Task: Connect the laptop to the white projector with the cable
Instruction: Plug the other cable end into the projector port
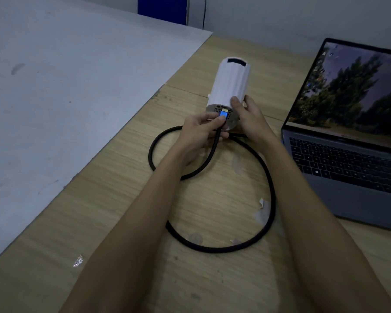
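One view only: a wide-angle head camera, looking forward and steeply down across the wooden tabletop [212, 199]. Both forearms enter from the lower edge and converge at frame centre, close to the lens. The white projector [231, 83] sits just above centre, the laptop [348, 141] at the right edge, a grey board [66, 98] fills the upper left. Wall lies along the top.

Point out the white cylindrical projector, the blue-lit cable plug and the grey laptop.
White cylindrical projector [231, 82]: head view, on its side wall.
Blue-lit cable plug [223, 114]: head view, on its glowing face.
Grey laptop [357, 188]: head view, on its palm rest.
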